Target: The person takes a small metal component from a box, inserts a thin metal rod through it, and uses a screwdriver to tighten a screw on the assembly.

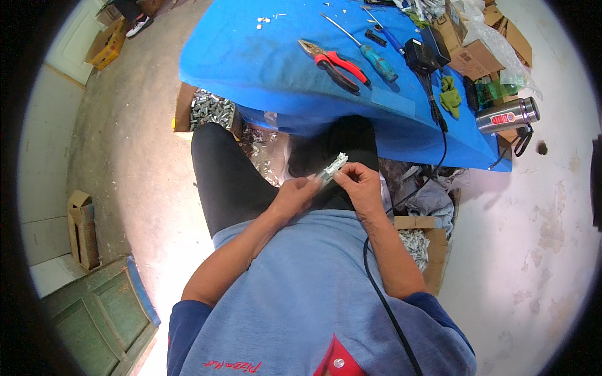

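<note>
Over my lap I hold a small elongated part (pixel 335 165), with a white, notched upper end and a pale grey lower end. My left hand (pixel 297 193) pinches the lower end between thumb and fingers. My right hand (pixel 360 184) is closed on the part's right side, thumb and forefinger near its middle. The part tilts up to the right, and the fingers hide some of it. A black cord (pixel 382 294) runs down over my apron, beside my right forearm.
On the blue-covered table (pixel 251 56) lie red-and-black pliers (pixel 335 67), a teal-handled screwdriver (pixel 376 61) and a black adapter (pixel 420 56). A steel flask (pixel 506 116) rests at the right edge. Cartons of metal cylinders (pixel 212 111) and white pieces (pixel 414 247) flank my legs.
</note>
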